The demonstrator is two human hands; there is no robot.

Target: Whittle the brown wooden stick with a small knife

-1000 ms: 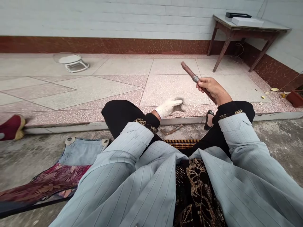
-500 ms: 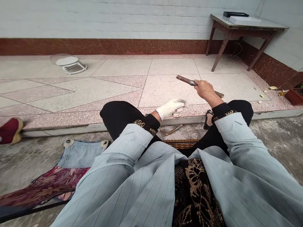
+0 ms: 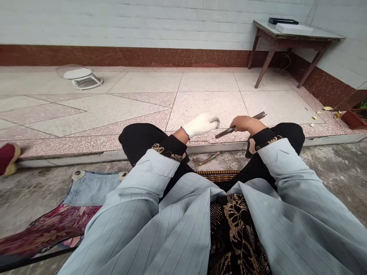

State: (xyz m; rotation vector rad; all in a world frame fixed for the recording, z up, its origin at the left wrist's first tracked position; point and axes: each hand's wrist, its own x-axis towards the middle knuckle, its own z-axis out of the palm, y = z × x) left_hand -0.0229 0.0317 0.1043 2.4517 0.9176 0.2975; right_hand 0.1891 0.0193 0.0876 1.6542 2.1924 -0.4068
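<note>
My right hand is bare and closed around a rusty brown tool with a wooden handle, held low and nearly level above the pink tiled step. One end of the tool points left toward my left hand. That hand wears a white knitted glove and its fingers are curled into a loose fist; what it holds, if anything, is hidden. Both hands sit between my knees in black trousers. A small rusty metal piece lies on the concrete just below them.
A wooden table with a white box and a black box stands at the back right. A white stand rests on the tiles at the back left. Patterned cloth lies at my left, a red shoe at the far left, a red pot at right.
My right hand has swung the tool down from a raised, upward-pointing pose to low and level beside the gloved hand. The gloved hand lifted slightly and closed.
</note>
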